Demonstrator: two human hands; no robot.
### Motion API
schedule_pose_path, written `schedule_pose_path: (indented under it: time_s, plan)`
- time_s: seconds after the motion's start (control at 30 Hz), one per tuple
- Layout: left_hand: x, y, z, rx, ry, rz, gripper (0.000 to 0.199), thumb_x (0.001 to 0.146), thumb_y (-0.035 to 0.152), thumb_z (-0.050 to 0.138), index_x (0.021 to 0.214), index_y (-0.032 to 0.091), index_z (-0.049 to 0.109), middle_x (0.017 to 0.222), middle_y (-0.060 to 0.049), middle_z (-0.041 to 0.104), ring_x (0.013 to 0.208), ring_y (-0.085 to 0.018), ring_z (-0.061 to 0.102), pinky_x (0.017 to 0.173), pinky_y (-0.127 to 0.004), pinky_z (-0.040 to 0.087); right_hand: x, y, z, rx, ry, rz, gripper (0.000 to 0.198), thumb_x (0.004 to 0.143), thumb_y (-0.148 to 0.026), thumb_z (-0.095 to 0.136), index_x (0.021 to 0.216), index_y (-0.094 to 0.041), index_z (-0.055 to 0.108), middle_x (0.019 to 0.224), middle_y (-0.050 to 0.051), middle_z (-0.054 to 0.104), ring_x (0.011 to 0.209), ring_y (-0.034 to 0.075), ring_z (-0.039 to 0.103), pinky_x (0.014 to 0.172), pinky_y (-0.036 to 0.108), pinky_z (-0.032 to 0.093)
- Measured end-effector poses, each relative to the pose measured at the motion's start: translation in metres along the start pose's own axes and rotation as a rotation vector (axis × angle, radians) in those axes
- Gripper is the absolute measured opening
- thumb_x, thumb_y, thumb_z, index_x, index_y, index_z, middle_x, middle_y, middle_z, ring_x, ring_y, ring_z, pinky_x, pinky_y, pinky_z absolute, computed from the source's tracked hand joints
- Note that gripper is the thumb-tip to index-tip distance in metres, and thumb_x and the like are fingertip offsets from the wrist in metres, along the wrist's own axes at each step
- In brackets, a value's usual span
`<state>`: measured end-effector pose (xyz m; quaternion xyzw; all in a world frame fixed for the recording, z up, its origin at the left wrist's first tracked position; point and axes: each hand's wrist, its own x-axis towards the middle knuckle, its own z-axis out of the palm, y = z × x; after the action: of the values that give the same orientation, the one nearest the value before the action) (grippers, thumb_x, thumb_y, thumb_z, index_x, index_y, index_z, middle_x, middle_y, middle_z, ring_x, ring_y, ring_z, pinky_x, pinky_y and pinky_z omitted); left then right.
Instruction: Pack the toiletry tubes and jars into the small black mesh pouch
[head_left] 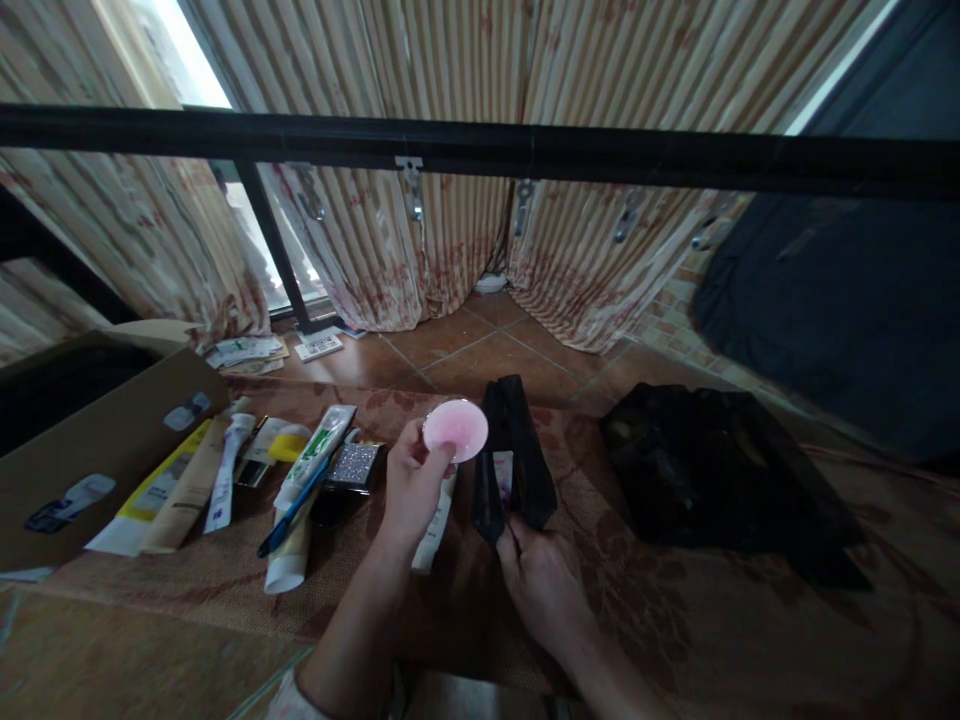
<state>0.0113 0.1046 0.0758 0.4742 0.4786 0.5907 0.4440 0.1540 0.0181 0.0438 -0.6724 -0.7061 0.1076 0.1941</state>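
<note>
My left hand (pixel 420 480) holds up a round, flat pink disc (pixel 455 425) with a pale rim, thumb on its face; its exact kind does not show. To the right lies a small black pouch (pixel 532 465), gaping at the top. A white packet or tube (pixel 503 475) with purple marks shows inside it. My right hand (pixel 541 575) is closed on the pouch's near edge, fingertips partly hidden. Beneath my left hand a slim white tube (pixel 435 530) lies on the cloth, its upper part covered.
Left are a toothpaste tube (pixel 319 455), a blue toothbrush (pixel 292 508), a glittery silver case (pixel 354 464), a beige tube (pixel 187 490) and a yellow-white packet (pixel 154 490). A cardboard box (pixel 161 425) borders them. A black plastic bag (pixel 720 470) lies right; a dark rail (pixel 480 145) crosses behind.
</note>
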Motion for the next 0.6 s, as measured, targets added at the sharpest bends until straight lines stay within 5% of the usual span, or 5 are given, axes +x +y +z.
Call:
schedule_pose_path:
  time_s: [0.13, 0.23, 0.37, 0.6]
  plan:
    - [-0.004, 0.005, 0.002, 0.094, -0.161, 0.258, 0.036, 0.075, 0.021, 0.062, 0.111, 0.02, 0.058, 0.105, -0.006, 0.065, 0.095, -0.018, 0.061, 0.086, -0.031, 0.047, 0.0, 0.0, 0.0, 0.01, 0.001, -0.004, 0.036, 0.096, -0.029, 0.033, 0.098, -0.022, 0.069, 0.074, 0.005, 0.072, 0.061, 0.014, 0.066, 0.057, 0.024, 0.033]
    - [-0.007, 0.011, 0.006, 0.278, -0.266, 0.39, 0.032, 0.076, 0.017, 0.058, 0.108, 0.022, 0.06, 0.114, -0.007, 0.063, 0.107, -0.022, 0.058, 0.094, -0.035, 0.043, 0.0, 0.0, 0.0, 0.002, -0.011, -0.013, 0.037, 0.095, -0.029, 0.033, 0.098, -0.021, 0.069, 0.073, 0.005, 0.072, 0.06, 0.013, 0.065, 0.056, 0.023, 0.033]
    - [-0.007, 0.016, 0.011, 0.536, -0.431, 0.522, 0.034, 0.075, 0.008, 0.051, 0.103, 0.023, 0.061, 0.121, -0.007, 0.06, 0.114, -0.022, 0.053, 0.099, -0.039, 0.039, 0.001, 0.001, -0.002, 0.003, -0.03, -0.017, 0.037, 0.095, -0.029, 0.034, 0.095, -0.02, 0.069, 0.074, 0.006, 0.072, 0.062, 0.013, 0.066, 0.056, 0.023, 0.033]
    - [0.003, 0.019, 0.003, 0.792, -0.526, 0.573, 0.043, 0.069, -0.001, 0.045, 0.101, 0.023, 0.061, 0.111, -0.004, 0.064, 0.107, -0.02, 0.053, 0.095, -0.038, 0.037, 0.001, -0.002, -0.007, 0.005, -0.03, -0.012, 0.041, 0.098, -0.034, 0.028, 0.105, -0.024, 0.068, 0.073, 0.004, 0.072, 0.057, 0.013, 0.065, 0.053, 0.023, 0.032]
